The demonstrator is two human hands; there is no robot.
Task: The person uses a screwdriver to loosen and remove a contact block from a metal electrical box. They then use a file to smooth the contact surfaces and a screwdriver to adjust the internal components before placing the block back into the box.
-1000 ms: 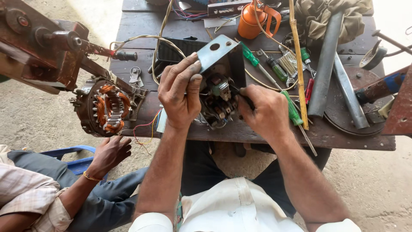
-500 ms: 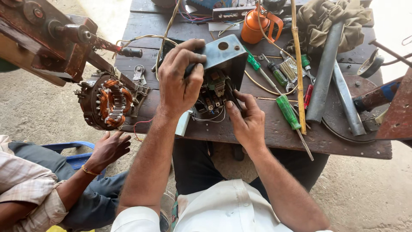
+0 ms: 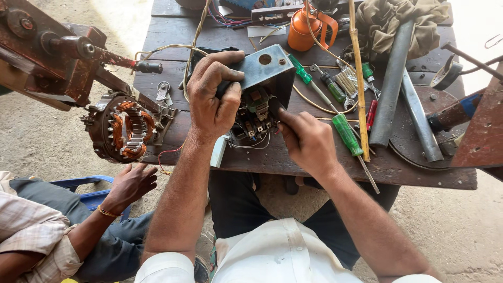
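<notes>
Your left hand (image 3: 212,97) grips the grey metal switch box (image 3: 262,78) on the wooden table (image 3: 293,157). Your right hand (image 3: 306,139) pinches closed at the small wired parts (image 3: 255,118) inside. Hold the box steady and go slowly

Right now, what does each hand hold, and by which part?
The left hand grips the grey metal switch box by its upper left edge. The right hand reaches into its wiring; whether it holds anything cannot be told.

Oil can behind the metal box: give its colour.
Orange oil can, clearest in the head view.
</notes>
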